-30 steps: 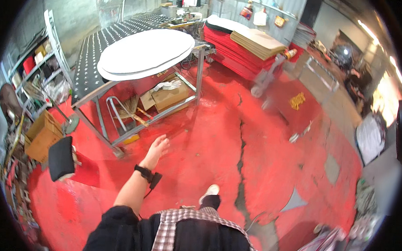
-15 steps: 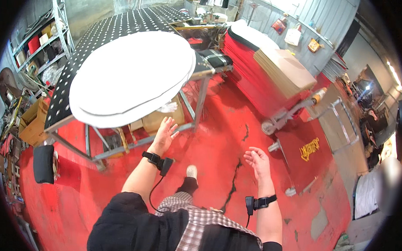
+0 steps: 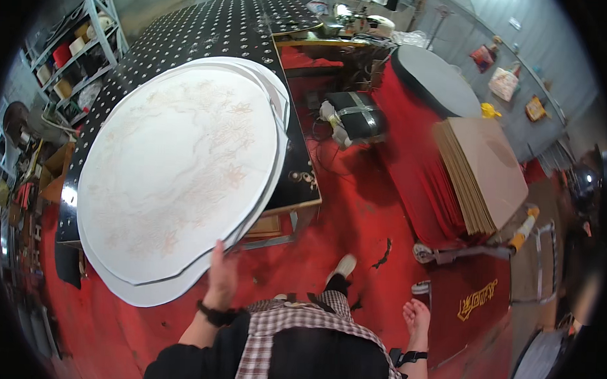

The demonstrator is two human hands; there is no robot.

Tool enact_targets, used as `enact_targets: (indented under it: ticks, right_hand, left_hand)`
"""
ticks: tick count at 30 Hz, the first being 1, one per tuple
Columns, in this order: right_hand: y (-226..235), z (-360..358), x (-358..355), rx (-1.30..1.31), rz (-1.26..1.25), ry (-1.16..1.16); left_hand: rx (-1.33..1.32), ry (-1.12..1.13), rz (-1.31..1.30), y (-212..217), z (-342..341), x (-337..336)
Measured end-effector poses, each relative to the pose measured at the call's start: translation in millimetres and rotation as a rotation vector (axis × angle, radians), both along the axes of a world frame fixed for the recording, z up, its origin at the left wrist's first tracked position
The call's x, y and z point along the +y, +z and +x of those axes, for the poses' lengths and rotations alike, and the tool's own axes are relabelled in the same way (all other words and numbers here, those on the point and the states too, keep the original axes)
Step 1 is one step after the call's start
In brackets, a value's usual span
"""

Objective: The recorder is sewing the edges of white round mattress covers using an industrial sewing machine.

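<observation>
Hands are seen low in the view: the left hand (image 3: 221, 275) is pressed, fingers extended, against the near rim of the stack of large round white boards with faint orange line drawing (image 3: 177, 178), while the right hand (image 3: 417, 317) hangs open and empty above the red floor (image 3: 356, 218). The stack is carried on the black perforated metal surface (image 3: 222, 33), overhanging its near edge. Right of the stack, a pile of thin brown sheets (image 3: 481, 172) is seen.
</observation>
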State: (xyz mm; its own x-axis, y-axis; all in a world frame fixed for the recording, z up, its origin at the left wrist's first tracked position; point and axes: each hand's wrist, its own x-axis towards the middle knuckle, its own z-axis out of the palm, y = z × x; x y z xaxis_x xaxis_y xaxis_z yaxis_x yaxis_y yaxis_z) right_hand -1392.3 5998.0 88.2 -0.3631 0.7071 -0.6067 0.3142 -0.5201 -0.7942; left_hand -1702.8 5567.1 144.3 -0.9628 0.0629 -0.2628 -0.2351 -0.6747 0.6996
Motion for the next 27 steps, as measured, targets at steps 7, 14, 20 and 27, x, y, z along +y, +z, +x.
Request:
enact_targets:
  ticks: [7, 14, 20, 27]
  right_hand:
    - [-40.6, -167.2, 198.1, -0.043, -0.094, 0.14]
    - [27.6, -411.0, 302.5, 0.089, 0.054, 0.623]
    - [50.1, -571.6, 290.1, 0.209, -0.037, 0.901]
    - [66.9, -695.7, 253.5, 0.273, -0.107, 1.113]
  left_hand:
    - [0.098, 0.721, -0.22, 69.8, -57.6, -49.3]
    - [-0.573, 1.615, -1.204, 33.4, -67.9, -30.9]
    - [-0.105, 0.614, -1.991, 41.3, -217.7, 115.0]
    - [-0.055, 0.395, -2.146, 5.5, -305.0, 117.2]
